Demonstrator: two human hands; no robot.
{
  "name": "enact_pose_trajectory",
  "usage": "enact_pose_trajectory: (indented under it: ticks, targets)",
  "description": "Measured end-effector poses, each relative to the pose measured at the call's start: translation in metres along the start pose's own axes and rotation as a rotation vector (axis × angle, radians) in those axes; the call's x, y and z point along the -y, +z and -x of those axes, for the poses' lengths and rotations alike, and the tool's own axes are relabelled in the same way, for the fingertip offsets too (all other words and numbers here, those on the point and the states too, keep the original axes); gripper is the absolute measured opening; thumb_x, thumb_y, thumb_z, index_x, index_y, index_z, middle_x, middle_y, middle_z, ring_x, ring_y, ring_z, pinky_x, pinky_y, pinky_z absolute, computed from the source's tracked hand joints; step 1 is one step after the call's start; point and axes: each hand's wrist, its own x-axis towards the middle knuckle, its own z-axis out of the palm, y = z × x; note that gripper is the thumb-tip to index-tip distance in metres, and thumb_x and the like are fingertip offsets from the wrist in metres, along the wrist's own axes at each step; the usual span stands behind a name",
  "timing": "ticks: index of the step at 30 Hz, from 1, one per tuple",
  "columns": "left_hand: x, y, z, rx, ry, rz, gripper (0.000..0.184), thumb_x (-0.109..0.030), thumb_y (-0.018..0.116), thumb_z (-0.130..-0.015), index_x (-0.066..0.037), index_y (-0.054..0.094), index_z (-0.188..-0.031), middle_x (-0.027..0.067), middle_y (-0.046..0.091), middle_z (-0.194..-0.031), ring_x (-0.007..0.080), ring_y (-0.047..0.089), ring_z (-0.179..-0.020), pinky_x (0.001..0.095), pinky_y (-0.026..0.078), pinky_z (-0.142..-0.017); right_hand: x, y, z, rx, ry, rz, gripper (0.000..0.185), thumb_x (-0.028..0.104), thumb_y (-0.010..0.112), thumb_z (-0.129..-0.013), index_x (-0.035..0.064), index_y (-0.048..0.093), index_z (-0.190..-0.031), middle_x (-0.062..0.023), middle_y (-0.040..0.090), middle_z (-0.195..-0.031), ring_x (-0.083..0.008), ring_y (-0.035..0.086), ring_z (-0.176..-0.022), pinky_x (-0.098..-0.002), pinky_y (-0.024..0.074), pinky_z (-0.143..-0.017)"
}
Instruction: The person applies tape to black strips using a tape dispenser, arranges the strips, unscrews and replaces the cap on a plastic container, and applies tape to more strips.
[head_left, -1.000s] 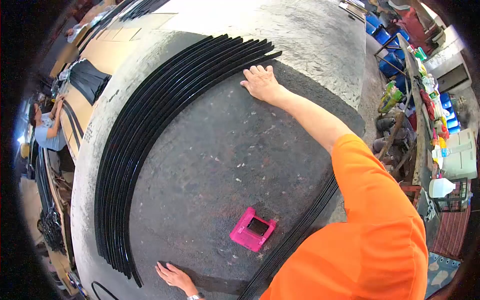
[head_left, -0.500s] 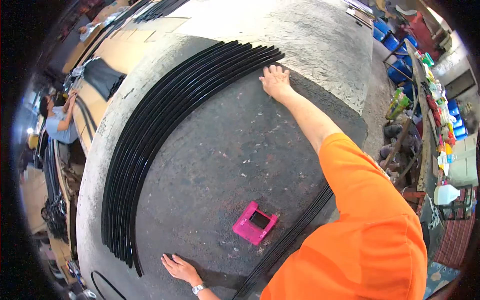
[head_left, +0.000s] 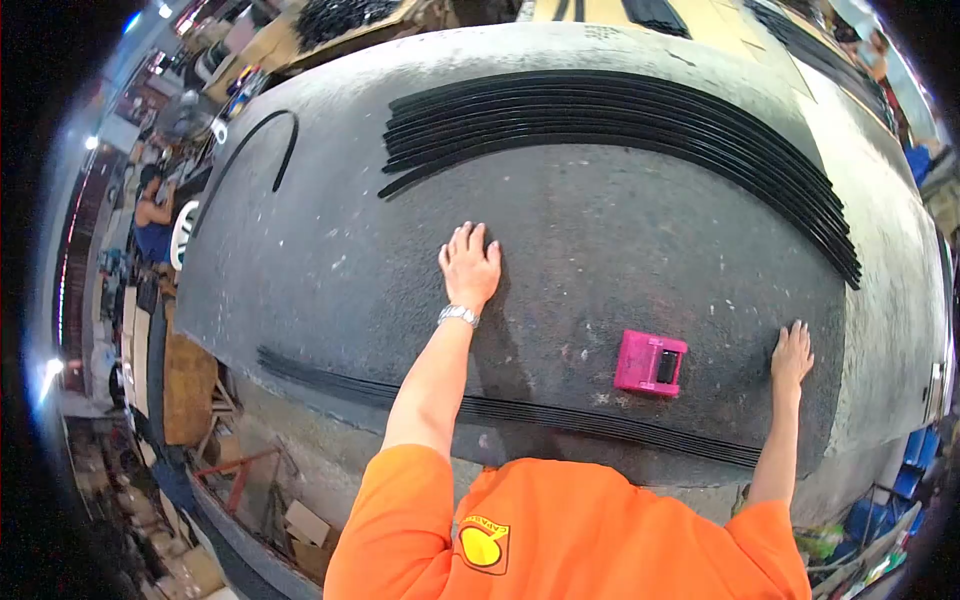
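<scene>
My left hand (head_left: 470, 268), with a metal watch at its wrist, is open over the dark table (head_left: 360, 260), its fingers pointing toward a bundle of long black strips (head_left: 600, 108). Those strips lie side by side in a curve, and the hand is apart from them. Farther right, my right hand (head_left: 792, 355) is also open and holds nothing. Between the hands, closer to the right one, sits a pink plastic holder (head_left: 650, 363) with a black part in it. Whether either palm touches the table I cannot tell.
More thin black strips (head_left: 600, 415) run along the near table edge. One bent black strip (head_left: 292, 140) lies at the far left. Cardboard pieces (head_left: 305, 525) are below the table's left side. A person (head_left: 153, 220) sits beyond the left end; others are at upper right.
The view has swung left. My right hand has come away from the right end of the strip bundle toward me. My left hand has reached farther forward. Pink holder and strips appear unmoved on the table.
</scene>
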Motion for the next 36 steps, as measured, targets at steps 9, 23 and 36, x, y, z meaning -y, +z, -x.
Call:
enact_pose_trajectory:
  ticks: [9,23,36]
  targets:
    - [0.009,0.003,0.002,-0.02,0.013,0.046,0.047,-0.038,0.057,-0.095,-0.011,0.058,-0.134,0.0126,0.052,-0.145,0.0305,0.045,-0.137,0.0543,0.03,-0.113,0.07,-0.122,0.094,0.022,-0.005,-0.147,0.042,0.027,0.061,-0.097,0.0225,0.058,-0.139,-0.0016,0.063,-0.133,-0.0225,0.053,-0.129,-0.0656,0.0207,-0.116]
    - [0.206,-0.024,-0.143,-0.045,-0.329,0.327,0.089,-0.024,0.075,-0.078,-0.016,0.028,-0.153,0.0137,0.046,-0.145,0.0364,0.041,-0.137,0.0587,0.034,-0.107,0.276,-0.216,0.318,0.091,-0.354,-0.409,0.05,0.017,0.07,-0.086,0.0148,0.059,-0.135,-0.0056,0.063,-0.125,-0.0262,0.056,-0.12,-0.064,0.0215,-0.114]
    - [0.238,-0.007,-0.213,0.118,-0.09,0.297,0.074,-0.008,0.061,-0.081,-0.023,0.038,-0.15,-0.0013,0.075,-0.112,0.0257,0.066,-0.114,0.053,0.034,-0.098,0.293,-0.249,0.326,0.124,-0.287,-0.329,0.054,0.014,0.073,-0.081,0.0131,0.06,-0.133,-0.0047,0.063,-0.124,-0.0268,0.055,-0.12,-0.062,0.0243,-0.114]
